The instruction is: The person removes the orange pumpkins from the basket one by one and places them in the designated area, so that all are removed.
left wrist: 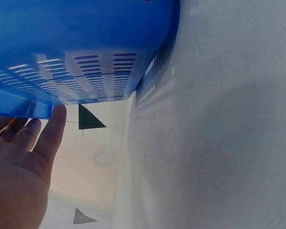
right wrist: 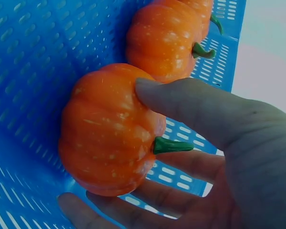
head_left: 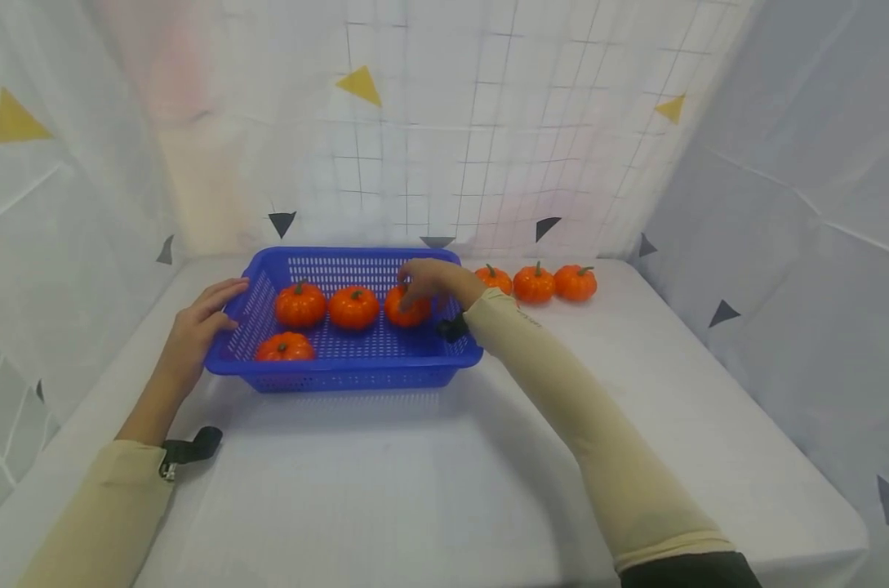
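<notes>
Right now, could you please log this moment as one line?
right hand grips pumpkin in basket | left hand touches basket rim | three pumpkins on table

My head cam looks down-forward over table (head_left: 429,482), mid-range. Left wrist cam sits low, tight against blue basket (left wrist: 81,43) outer wall. Right wrist cam peers close inside same basket (right wrist: 33,57).

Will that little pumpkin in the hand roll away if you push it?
Probably only a little. The pumpkin looks squat and ribbed, so it likely wobbles rather than rolls far, and the basket walls would stop it. Its shiny skin may be slippery, though the right hand lifts it with a few fingers, so it seems light.
</notes>
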`<action>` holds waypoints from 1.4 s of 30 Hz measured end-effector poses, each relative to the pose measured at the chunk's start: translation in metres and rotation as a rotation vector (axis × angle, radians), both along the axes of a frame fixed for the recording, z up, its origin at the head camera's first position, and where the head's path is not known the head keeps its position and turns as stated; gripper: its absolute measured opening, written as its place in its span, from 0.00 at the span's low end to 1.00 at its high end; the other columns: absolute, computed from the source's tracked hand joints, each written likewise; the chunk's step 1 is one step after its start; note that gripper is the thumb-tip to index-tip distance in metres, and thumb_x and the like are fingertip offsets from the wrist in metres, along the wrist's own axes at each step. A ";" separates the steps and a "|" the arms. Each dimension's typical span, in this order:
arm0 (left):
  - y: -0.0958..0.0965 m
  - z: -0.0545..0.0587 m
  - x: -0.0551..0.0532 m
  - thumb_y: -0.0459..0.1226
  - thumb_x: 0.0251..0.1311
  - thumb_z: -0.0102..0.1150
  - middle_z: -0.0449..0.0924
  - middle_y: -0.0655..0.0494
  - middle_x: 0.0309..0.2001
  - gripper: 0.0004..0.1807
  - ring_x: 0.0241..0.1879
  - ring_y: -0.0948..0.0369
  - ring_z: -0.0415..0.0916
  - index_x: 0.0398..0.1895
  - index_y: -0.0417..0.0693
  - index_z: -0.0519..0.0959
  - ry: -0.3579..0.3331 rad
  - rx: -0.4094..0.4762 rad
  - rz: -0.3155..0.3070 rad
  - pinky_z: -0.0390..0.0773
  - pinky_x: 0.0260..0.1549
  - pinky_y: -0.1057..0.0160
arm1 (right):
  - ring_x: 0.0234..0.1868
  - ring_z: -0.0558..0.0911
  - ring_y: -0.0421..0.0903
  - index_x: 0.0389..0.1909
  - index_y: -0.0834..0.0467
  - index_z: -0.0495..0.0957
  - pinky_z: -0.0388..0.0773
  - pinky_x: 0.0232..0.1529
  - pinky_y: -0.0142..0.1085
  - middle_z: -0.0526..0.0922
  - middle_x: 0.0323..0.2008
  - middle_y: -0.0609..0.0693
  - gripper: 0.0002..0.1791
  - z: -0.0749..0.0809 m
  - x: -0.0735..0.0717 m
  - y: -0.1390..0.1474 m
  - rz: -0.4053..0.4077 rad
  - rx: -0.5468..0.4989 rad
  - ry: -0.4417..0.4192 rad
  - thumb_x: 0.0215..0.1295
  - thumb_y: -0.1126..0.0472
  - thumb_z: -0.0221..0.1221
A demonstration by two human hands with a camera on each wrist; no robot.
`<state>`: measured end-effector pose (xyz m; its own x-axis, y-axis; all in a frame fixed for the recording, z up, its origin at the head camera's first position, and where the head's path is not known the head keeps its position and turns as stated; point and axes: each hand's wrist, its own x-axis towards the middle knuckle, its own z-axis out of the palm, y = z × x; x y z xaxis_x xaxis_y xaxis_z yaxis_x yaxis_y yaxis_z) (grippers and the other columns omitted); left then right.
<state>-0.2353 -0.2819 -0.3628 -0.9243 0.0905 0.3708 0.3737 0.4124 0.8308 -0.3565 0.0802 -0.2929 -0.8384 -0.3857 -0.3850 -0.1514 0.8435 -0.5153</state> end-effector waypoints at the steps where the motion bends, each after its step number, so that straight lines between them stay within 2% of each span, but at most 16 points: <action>1: 0.000 0.000 0.000 0.29 0.74 0.42 0.60 0.42 0.78 0.27 0.78 0.44 0.53 0.76 0.37 0.68 0.001 -0.005 0.002 0.51 0.76 0.49 | 0.59 0.76 0.60 0.69 0.57 0.71 0.83 0.51 0.56 0.69 0.66 0.59 0.34 -0.001 0.000 0.000 0.002 0.001 0.000 0.64 0.61 0.71; 9: -0.002 -0.001 -0.002 0.30 0.75 0.43 0.60 0.42 0.78 0.28 0.77 0.43 0.53 0.76 0.38 0.67 0.003 -0.019 0.004 0.53 0.75 0.48 | 0.59 0.76 0.59 0.74 0.53 0.68 0.85 0.47 0.52 0.67 0.70 0.58 0.40 -0.005 -0.003 -0.001 0.003 0.034 -0.007 0.62 0.59 0.74; 15: -0.002 -0.002 -0.002 0.31 0.75 0.42 0.60 0.42 0.78 0.27 0.78 0.44 0.53 0.76 0.37 0.67 -0.004 -0.011 0.004 0.54 0.75 0.49 | 0.59 0.76 0.58 0.74 0.54 0.67 0.86 0.44 0.50 0.66 0.70 0.58 0.41 -0.006 -0.004 0.001 0.039 0.042 -0.001 0.61 0.59 0.74; 21: -0.001 -0.004 -0.002 0.30 0.75 0.42 0.60 0.42 0.78 0.27 0.78 0.43 0.52 0.76 0.37 0.67 0.002 -0.015 0.007 0.52 0.75 0.49 | 0.58 0.76 0.56 0.73 0.53 0.68 0.85 0.50 0.49 0.69 0.67 0.55 0.40 -0.011 -0.006 0.005 0.069 0.026 -0.011 0.61 0.56 0.74; 28: -0.001 -0.004 -0.001 0.30 0.75 0.42 0.60 0.41 0.78 0.27 0.78 0.43 0.52 0.76 0.36 0.67 0.002 -0.010 0.007 0.51 0.76 0.50 | 0.63 0.69 0.53 0.71 0.52 0.71 0.68 0.68 0.50 0.72 0.65 0.53 0.37 -0.012 -0.008 0.009 0.178 0.047 0.116 0.62 0.51 0.72; 31: -0.002 -0.005 -0.001 0.30 0.75 0.42 0.59 0.41 0.78 0.27 0.78 0.43 0.51 0.76 0.36 0.67 -0.010 0.002 0.002 0.50 0.76 0.49 | 0.63 0.70 0.53 0.71 0.53 0.73 0.68 0.68 0.49 0.73 0.65 0.53 0.36 -0.012 -0.007 0.010 0.198 0.029 0.158 0.63 0.51 0.71; 36: -0.002 -0.007 -0.001 0.29 0.74 0.42 0.59 0.41 0.78 0.28 0.78 0.42 0.51 0.76 0.36 0.66 -0.023 -0.003 0.004 0.51 0.75 0.45 | 0.60 0.74 0.53 0.74 0.56 0.71 0.74 0.63 0.45 0.73 0.68 0.56 0.39 -0.005 0.000 0.008 0.200 -0.008 0.199 0.64 0.49 0.70; 42: -0.001 -0.002 0.001 0.30 0.75 0.42 0.60 0.41 0.78 0.28 0.77 0.42 0.52 0.76 0.37 0.67 -0.005 -0.011 0.002 0.50 0.76 0.47 | 0.66 0.72 0.53 0.75 0.54 0.70 0.70 0.68 0.48 0.71 0.71 0.55 0.42 0.005 0.014 0.000 0.180 -0.002 0.267 0.61 0.45 0.70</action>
